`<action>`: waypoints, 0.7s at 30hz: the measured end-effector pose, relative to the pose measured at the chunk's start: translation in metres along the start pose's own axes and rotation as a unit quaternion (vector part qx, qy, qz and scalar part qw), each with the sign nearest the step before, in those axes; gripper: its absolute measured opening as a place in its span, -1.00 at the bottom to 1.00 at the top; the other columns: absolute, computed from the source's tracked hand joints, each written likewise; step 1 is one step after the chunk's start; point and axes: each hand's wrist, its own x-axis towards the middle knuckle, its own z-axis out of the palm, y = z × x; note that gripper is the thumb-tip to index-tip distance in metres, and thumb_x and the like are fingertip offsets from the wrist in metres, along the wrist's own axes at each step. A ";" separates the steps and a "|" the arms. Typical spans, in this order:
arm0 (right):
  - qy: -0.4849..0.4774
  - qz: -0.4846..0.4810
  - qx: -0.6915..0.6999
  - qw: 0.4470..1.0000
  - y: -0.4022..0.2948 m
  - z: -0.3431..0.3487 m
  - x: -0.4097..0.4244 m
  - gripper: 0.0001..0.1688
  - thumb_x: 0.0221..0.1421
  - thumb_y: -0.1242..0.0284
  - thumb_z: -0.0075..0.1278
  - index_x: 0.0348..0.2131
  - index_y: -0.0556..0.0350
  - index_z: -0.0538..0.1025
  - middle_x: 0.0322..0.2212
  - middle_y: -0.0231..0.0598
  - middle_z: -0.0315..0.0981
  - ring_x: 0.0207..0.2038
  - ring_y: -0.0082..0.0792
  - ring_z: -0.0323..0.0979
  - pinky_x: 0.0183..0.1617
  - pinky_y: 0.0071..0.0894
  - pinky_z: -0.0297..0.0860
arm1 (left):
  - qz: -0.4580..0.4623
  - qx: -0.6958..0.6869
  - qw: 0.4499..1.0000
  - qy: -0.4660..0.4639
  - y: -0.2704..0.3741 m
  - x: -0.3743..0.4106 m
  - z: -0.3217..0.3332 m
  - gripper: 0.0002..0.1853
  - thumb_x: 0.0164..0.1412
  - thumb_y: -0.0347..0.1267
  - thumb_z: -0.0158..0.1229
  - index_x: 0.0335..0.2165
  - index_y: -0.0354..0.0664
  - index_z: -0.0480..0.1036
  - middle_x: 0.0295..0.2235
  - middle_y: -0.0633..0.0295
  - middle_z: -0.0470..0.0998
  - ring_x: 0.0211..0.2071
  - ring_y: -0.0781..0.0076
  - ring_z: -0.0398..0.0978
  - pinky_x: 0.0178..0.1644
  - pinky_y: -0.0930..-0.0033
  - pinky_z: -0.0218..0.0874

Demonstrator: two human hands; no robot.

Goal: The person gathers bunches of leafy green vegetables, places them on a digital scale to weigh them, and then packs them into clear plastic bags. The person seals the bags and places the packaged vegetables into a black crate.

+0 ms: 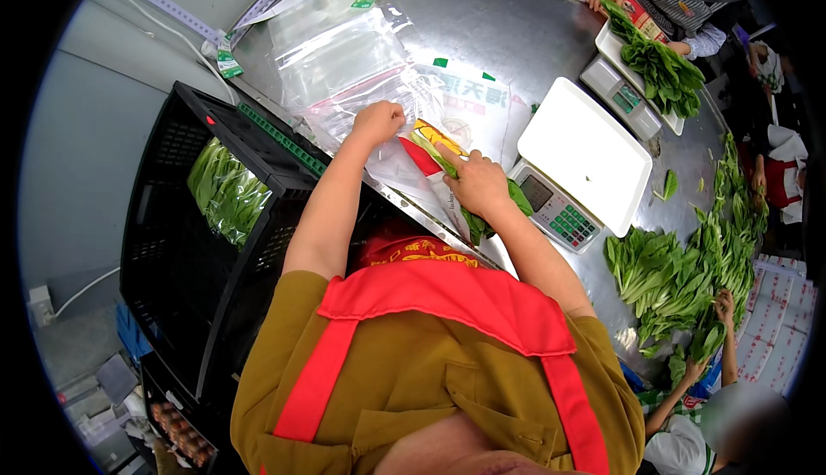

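Observation:
My right hand lies over a bunch of leafy greens, fingers around it and the index finger stretched along the stems. Around the bunch is a printed wrapper in red, white and yellow. My left hand is just left of the wrapper's end, its fingers curled above clear plastic bags; whether it pinches film I cannot tell. Beneath the wrapper is a translucent printed plastic sheet. To the right of my right hand stands a digital scale with a white tray.
Loose greens are heaped along the right of the metal table. A co-worker's hands handle some there. Another person works by a second scale loaded with greens. A black crate holding bagged greens stands left.

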 end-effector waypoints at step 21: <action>0.136 0.011 0.251 0.958 0.023 0.001 0.022 -0.47 0.06 0.25 -0.03 0.03 -0.07 0.33 -0.27 0.12 0.40 -0.22 0.14 0.41 -0.16 -0.08 0.33 | 0.343 0.085 0.920 0.170 0.133 -0.056 -0.024 -0.88 -0.01 -0.46 0.04 -0.40 -0.10 0.46 -0.35 0.21 0.44 -0.32 0.20 0.45 -0.33 0.25 0.31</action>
